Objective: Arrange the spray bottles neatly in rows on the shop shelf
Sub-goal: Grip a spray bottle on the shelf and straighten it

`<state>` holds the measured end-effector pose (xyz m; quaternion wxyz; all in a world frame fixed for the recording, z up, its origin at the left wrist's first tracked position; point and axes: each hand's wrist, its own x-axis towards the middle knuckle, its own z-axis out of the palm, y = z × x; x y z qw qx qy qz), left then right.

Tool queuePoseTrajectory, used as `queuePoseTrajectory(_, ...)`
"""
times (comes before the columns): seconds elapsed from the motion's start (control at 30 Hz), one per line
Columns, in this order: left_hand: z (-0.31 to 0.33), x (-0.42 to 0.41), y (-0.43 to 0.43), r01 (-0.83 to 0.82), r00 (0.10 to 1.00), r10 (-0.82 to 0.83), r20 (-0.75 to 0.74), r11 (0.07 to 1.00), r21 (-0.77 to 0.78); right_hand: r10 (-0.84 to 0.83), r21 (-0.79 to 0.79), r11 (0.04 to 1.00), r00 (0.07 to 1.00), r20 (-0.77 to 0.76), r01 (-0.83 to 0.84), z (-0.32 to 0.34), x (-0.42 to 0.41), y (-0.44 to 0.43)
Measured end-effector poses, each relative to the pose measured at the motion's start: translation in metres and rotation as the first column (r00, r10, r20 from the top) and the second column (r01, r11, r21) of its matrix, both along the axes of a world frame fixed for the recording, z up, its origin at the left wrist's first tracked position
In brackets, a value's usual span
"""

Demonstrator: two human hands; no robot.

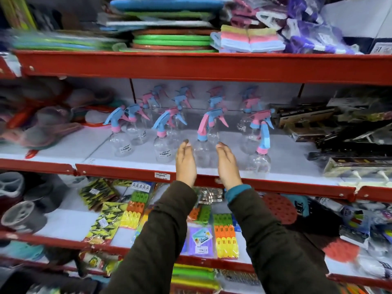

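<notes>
Several clear spray bottles with pink and blue trigger heads stand on the white middle shelf (297, 166), in rough rows running front to back. One front bottle (203, 149) with a blue collar stands between my two hands. My left hand (186, 163) is flat and upright just left of it. My right hand (228, 164) is flat just right of it. Whether the palms touch the bottle I cannot tell; neither hand is closed around it. Other front bottles stand at the left (122, 143), centre-left (162, 149) and right (259, 158).
The red shelf lip (118, 169) runs under my wrists. Strainers and ladles (42, 128) crowd the shelf's left end, black packaged goods (350, 134) the right. An upper shelf (191, 64) hangs close above. Clothes-peg packs (224, 236) lie on the shelf below.
</notes>
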<state>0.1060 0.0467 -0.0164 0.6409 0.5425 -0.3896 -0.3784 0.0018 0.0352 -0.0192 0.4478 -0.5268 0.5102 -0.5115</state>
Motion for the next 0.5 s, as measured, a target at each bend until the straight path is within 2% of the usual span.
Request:
queuePoseTrajectory(0.1, 0.009, 0.013, -0.022, 0.081, 0.996, -0.083, 0.043, 0.995, 0.062, -0.017, 0.028, 0.999, 1.0, 0.008, 0.017, 0.005, 0.012, -0.015)
queuePoseTrajectory(0.2, 0.012, 0.02, -0.036, 0.196, 0.98, -0.198, 0.006, 0.972, 0.13, -0.016, 0.052, 0.999, 1.0, 0.005, 0.016, 0.007, 0.021, -0.021)
queuePoseTrajectory(0.3, 0.009, 0.022, -0.041, 0.288, 0.957, -0.288, -0.018, 0.95, 0.121, -0.044, 0.073, 0.996, 0.999, 0.027, 0.042, 0.004, 0.025, -0.022)
queuePoseTrajectory(0.5, -0.001, 0.023, -0.034, 0.333, 0.942, -0.334, -0.02, 0.934, 0.129, -0.047, 0.09, 0.995, 0.999, 0.012, 0.045, -0.007, 0.018, -0.017)
